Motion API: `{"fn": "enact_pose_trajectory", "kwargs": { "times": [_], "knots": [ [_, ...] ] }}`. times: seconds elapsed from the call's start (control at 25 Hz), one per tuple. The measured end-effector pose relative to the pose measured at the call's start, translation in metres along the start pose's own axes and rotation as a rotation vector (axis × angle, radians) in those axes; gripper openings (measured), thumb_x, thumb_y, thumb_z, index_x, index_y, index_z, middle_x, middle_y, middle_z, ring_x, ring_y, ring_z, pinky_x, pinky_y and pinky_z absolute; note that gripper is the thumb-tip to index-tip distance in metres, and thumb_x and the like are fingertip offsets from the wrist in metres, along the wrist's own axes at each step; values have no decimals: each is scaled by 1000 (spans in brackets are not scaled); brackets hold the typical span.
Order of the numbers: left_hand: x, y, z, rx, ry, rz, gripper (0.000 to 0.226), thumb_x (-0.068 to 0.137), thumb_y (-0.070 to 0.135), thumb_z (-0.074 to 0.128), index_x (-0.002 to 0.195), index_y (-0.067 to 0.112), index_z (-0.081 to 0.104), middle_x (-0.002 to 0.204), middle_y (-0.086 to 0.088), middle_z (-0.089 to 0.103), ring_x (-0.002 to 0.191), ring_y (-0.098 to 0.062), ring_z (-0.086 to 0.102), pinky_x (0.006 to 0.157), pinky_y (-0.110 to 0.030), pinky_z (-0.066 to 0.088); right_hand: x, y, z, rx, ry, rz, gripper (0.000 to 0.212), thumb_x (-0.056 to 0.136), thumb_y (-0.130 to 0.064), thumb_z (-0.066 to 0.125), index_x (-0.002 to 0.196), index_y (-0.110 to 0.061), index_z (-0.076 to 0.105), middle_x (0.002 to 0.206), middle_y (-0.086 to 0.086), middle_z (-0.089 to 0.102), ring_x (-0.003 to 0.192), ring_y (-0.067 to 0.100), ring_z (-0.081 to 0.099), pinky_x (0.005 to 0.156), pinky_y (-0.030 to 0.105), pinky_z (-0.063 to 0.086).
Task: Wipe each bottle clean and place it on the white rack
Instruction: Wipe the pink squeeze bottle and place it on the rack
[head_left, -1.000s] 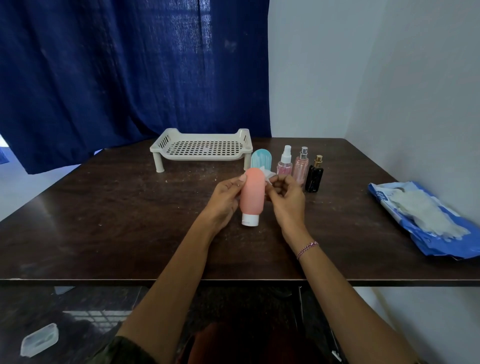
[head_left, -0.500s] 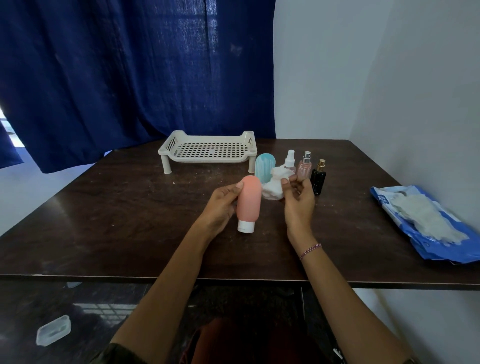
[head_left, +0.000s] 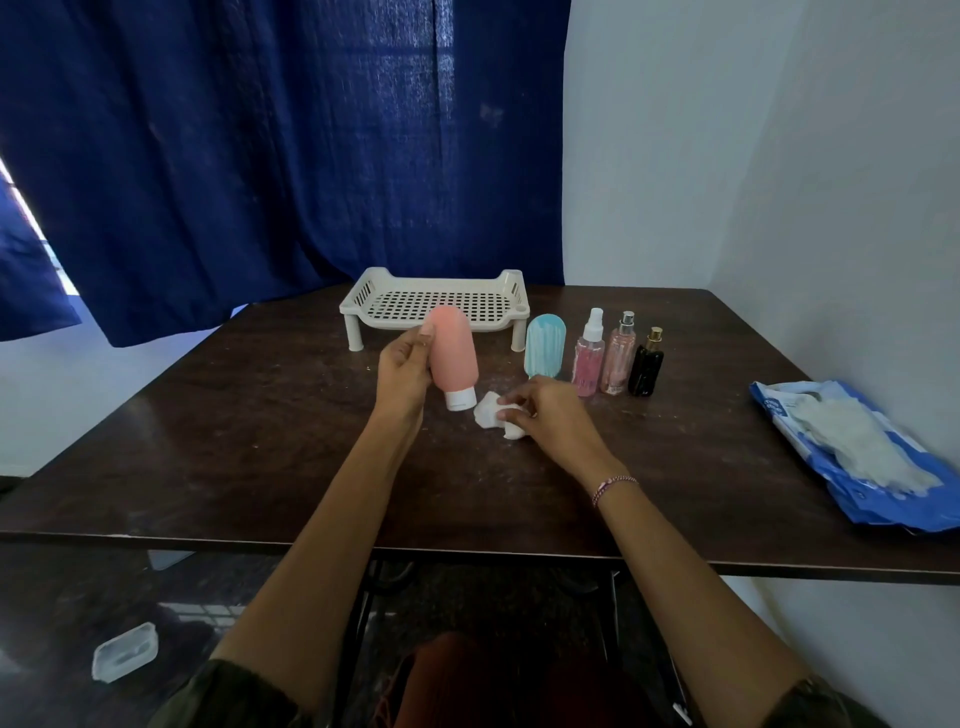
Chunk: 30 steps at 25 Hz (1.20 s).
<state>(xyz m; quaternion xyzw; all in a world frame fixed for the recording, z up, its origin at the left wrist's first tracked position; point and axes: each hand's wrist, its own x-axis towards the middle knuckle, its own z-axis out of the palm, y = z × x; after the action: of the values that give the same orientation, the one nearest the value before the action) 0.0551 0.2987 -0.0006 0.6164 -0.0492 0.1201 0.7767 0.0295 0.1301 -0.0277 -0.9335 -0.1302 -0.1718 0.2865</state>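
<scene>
Holding the pink bottle (head_left: 453, 358) cap-down above the dark table (head_left: 218, 441), left hand (head_left: 402, 371) wrapped around its left side, thumb near the rounded top, white cap at the bottom just clear of the tabletop. Seen in front of the near edge of the white rack (head_left: 436, 304), not resting on it. Right hand (head_left: 550, 413) low on the table just right of the bottle's cap, fingers curled onto a crumpled white wipe (head_left: 491, 410) lying on the surface; pinched between the fingertips or merely pressed down, cannot tell. Thin beaded bracelet (head_left: 613, 486) on the right wrist. Rack standing empty on short legs at the far middle of the table, perforated floor bare. Lined up to its right, all upright: a pale blue bottle (head_left: 544, 345) just beside the rack's right leg, then a clear spray bottle with pink liquid (head_left: 589, 356), a pink glass perfume bottle (head_left: 619, 356), and a black bottle with a gold cap (head_left: 647, 364), standing close together. Well apart at the right edge, a blue wipe packet (head_left: 810, 452) lying open with white wipes showing on top. Dark blue curtain (head_left: 260, 156) hanging behind the table; small clear plastic container (head_left: 124, 652) on the floor at lower left.
</scene>
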Motion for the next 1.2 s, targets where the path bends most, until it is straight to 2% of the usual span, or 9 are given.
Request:
{"fn": "enact_pose_trajectory", "kwargs": {
  "times": [0.12, 0.28, 0.4, 0.52, 0.64, 0.76, 0.92, 1.04, 1.2],
  "knots": [
    [1, 4, -1, 6, 15, 22, 26, 99, 25, 44, 115, 11, 59, 97, 8, 63, 92, -6, 58, 86, -32, 50, 1, -1, 5, -58, -50, -15, 26, 85, -22, 65, 110, -13, 68, 108, 6, 64, 88, 7, 53, 79, 16, 37],
    [4, 4, -2, 26, 24, 18, 36, 99, 26, 44, 126, 4, 55, 103, 6, 62, 101, -10, 58, 94, -37, 49, -1, -1, 2, -72, -73, -24, 30, 86, -31, 63, 111, -15, 67, 109, 5, 62, 98, 12, 53, 83, 21, 40],
    [7, 3, -2, 69, 25, 26, 38, 98, 27, 44, 127, 4, 54, 112, -1, 61, 110, -17, 56, 97, -40, 48, 2, -9, -15, -117, 58, 18, 41, 87, -50, 53, 107, -17, 68, 106, 1, 60, 100, 15, 51, 78, 26, 42],
    [12, 2, -1, 93, 11, 46, 39, 98, 29, 45, 128, 6, 54, 121, -7, 60, 113, -20, 56, 96, -39, 48, 15, -24, -31, -5, 191, 41, 42, 86, -50, 55, 102, -14, 69, 101, 3, 63, 84, 6, 53, 68, 13, 38],
    [18, 2, 0, 91, 1, 67, 38, 98, 29, 46, 123, 3, 58, 113, -8, 63, 101, -15, 59, 84, -30, 51, 34, -42, -31, 249, 148, 76, 39, 83, -39, 65, 108, -10, 68, 104, 3, 67, 75, -2, 52, 64, 0, 39],
    [26, 7, 3, 81, 7, 75, 28, 98, 24, 46, 108, 2, 61, 96, -4, 62, 86, -10, 57, 72, -23, 47, 52, -56, -18, 356, 90, 100, 42, 81, -37, 68, 112, -8, 66, 107, 5, 68, 85, 5, 56, 69, 7, 43],
    [44, 21, -5, 133, 58, 109, 23, 97, 25, 49, 108, 10, 62, 102, -2, 63, 91, -9, 58, 76, -24, 50, 80, -65, -4, 422, 153, 116, 40, 77, -34, 72, 108, -9, 68, 102, 5, 70, 86, 9, 60, 74, 16, 47],
    [62, 24, -20, 310, 151, 185, 24, 96, 26, 50, 110, 12, 64, 103, -2, 65, 90, -9, 62, 77, -25, 54, 110, -67, 8, 405, 203, 131, 43, 75, -31, 75, 110, -8, 67, 106, 6, 70, 93, 15, 64, 78, 20, 48],
    [87, 17, -35, 589, 271, 283, 24, 97, 24, 48, 97, 10, 68, 86, -2, 66, 72, -6, 57, 62, -5, 43, 155, -73, 29, 387, 275, 135, 40, 70, -27, 80, 102, -7, 68, 97, 6, 71, 85, 13, 64, 68, 16, 45]
  ]
}}
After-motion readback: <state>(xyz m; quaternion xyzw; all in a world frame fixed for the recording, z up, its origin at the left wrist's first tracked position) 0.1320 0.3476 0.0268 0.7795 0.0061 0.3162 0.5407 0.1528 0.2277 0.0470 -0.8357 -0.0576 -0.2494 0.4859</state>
